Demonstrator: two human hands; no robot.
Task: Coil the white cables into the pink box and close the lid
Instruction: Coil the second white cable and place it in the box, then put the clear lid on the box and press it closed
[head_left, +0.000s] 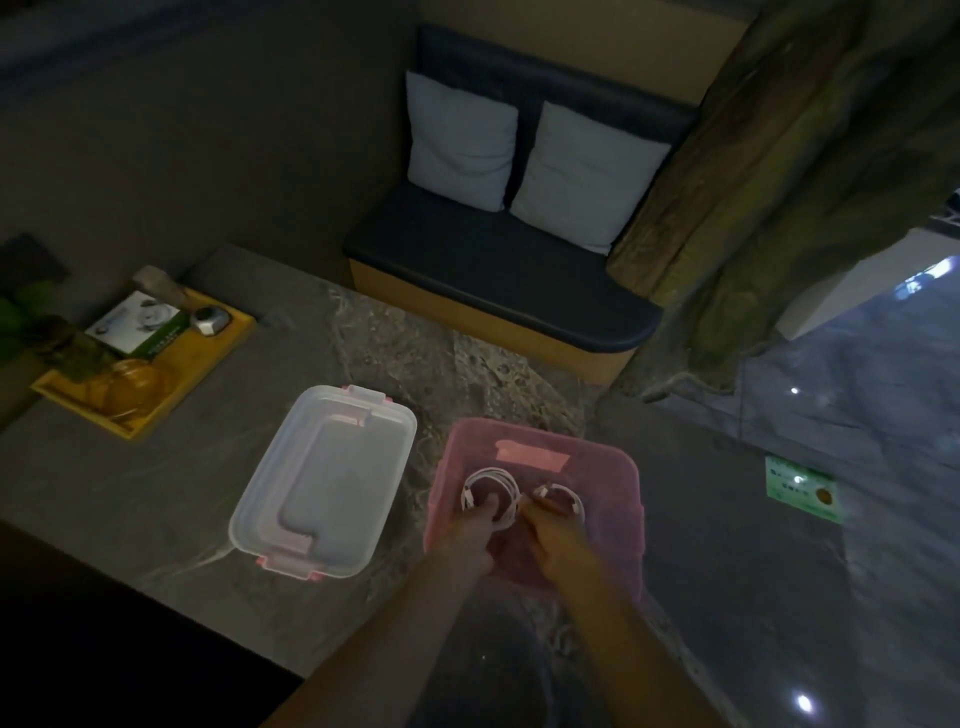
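Observation:
The pink box (597, 467) stands open on the stone table, near its right end. Two white cables lie coiled inside it: one coil (493, 480) on the left, a second coil (563, 496) on the right. Both my hands reach down into the box. My left hand (470, 530) rests its fingers on the near side of the left coil. My right hand (553, 530) pinches the near end of the right coil. The clear lid (324, 480) with pink latches lies upside down on the table, left of the box.
A yellow tray (208, 358) at the table's far left holds a small white-and-green box, a metal object and a glass dish. A dark bench with two pale cushions (519, 260) stands behind the table. A green sticker (802, 488) lies at the right.

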